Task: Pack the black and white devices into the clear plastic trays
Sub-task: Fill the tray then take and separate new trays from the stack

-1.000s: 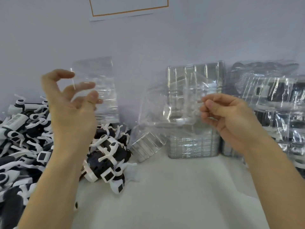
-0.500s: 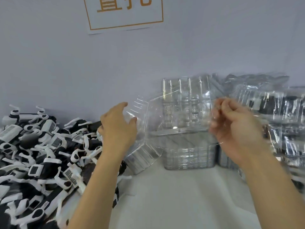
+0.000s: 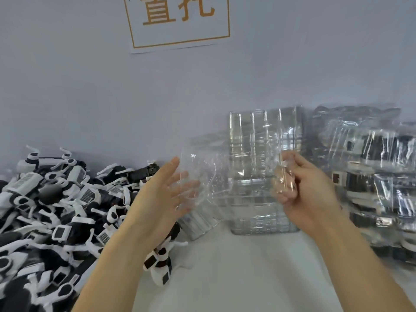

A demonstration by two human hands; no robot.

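Head view: one clear tray (image 3: 229, 176) held up in the air at frame centre, between both hands. Right hand (image 3: 301, 188) at 3 o'clock of it, fingers curled round the tray's right edge, gripping it. Left hand (image 3: 166, 194) at 9 o'clock, fingers straight and spread, palm against the tray's left end; contact hard to tell through the clear plastic. Stack of empty clear trays (image 3: 265, 172) stands against the wall (image 3: 112, 97) right behind the held one. Pile of black and white devices (image 3: 56, 206) on the white table (image 3: 236, 278) at 8 o'clock, one loose device (image 3: 161, 264) at its edge near the left forearm. Packed trays (image 3: 371, 176) heaped at 3 o'clock. Sign with orange characters (image 3: 180, 21) on the wall at 12.
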